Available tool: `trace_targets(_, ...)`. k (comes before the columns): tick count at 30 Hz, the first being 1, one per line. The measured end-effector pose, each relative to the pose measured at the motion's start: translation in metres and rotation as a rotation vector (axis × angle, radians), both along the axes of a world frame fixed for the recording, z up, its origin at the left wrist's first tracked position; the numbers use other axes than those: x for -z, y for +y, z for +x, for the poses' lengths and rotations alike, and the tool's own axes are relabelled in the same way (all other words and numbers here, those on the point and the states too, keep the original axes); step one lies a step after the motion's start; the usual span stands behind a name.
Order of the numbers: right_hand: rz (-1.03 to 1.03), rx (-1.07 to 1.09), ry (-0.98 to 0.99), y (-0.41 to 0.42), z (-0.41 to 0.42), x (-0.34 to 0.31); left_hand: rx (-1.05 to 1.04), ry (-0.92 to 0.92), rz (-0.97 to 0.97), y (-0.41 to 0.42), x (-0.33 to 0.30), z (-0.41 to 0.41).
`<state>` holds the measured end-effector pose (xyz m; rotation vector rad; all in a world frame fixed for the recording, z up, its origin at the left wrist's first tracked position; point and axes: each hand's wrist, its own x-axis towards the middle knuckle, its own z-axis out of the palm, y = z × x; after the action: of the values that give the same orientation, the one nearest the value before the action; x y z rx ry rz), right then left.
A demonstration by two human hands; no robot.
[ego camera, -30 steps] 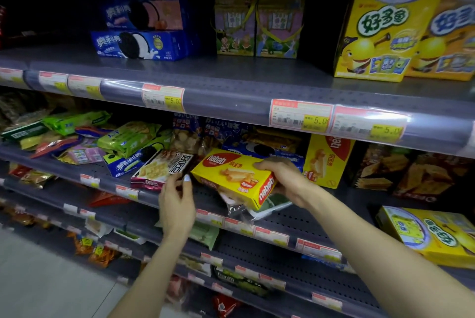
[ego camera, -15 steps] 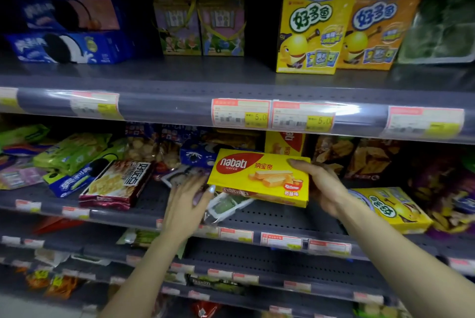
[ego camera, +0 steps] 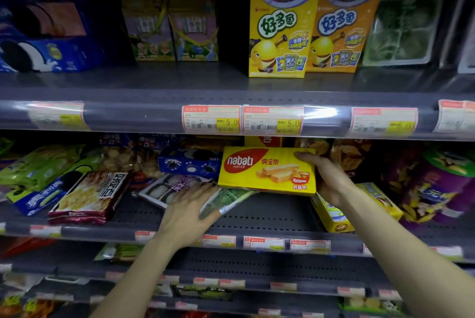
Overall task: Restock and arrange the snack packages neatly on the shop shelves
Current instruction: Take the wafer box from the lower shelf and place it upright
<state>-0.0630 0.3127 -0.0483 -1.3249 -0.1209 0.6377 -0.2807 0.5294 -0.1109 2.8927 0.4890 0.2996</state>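
Nabati wafer box (ego camera: 267,170) upright on middle shelf (ego camera: 270,215), right hand (ego camera: 326,179) gripping its end. Left hand (ego camera: 189,215), fingers flat, presses green packet (ego camera: 227,198). Judged partway: neighbouring packs lie skewed, unsorted.

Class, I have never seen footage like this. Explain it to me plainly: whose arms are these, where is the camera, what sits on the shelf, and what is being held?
There is no machine here. The camera is worn on a person's head and looks forward and down, so the two bare arms are that person's own. The right hand grips the end of a yellow Nabati wafer box, held above the middle shelf. The left hand rests with straight fingers on a green packet lying on that shelf. Beside it lie a white tray pack, a blue cookie box and a cracker pack. Two tall yellow cartoon boxes stand on the shelf above.
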Motion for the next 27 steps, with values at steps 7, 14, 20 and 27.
trace_targets(7, -0.006, 0.072, -0.167, -0.002, -0.001, -0.004, 0.003, -0.058, -0.01, 0.002, 0.004, -0.001)
trace_targets(14, -0.145, 0.006, -0.263, -0.004, 0.003, -0.008, 0.024, 0.025, 0.056, -0.002, -0.001, -0.001)
trace_targets(20, -0.27, -0.185, -0.114, -0.01, 0.008, -0.002, -0.003, 0.056, 0.054, -0.001, 0.002, 0.001)
trace_targets(27, 0.073, -0.057, 0.008, -0.011, 0.006, 0.006, -0.019, 0.086, 0.071, -0.001, 0.004, 0.001)
